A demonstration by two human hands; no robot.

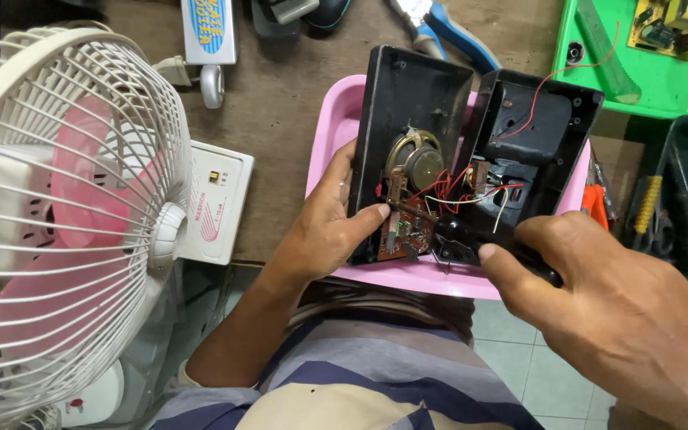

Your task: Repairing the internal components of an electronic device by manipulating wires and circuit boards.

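An opened black radio lies in two halves on a pink tray (336, 111). The left half (408, 87) carries a round speaker (416, 159) and a brown circuit board (404, 235); the right half (539, 127) is joined to it by red and white wires (455, 191). My left hand (328, 223) grips the left half's edge, thumb resting on the board. My right hand (599, 295) holds a dark-handled tool (459, 239) whose thin tip reaches the board near my left thumb.
A white and pink table fan (65, 215) fills the left side. A white power strip box (220, 199) lies beside it. A green tray (654, 72) with a circuit board sits top right, blue-handled pliers (455, 32) at the top, tools at the right edge.
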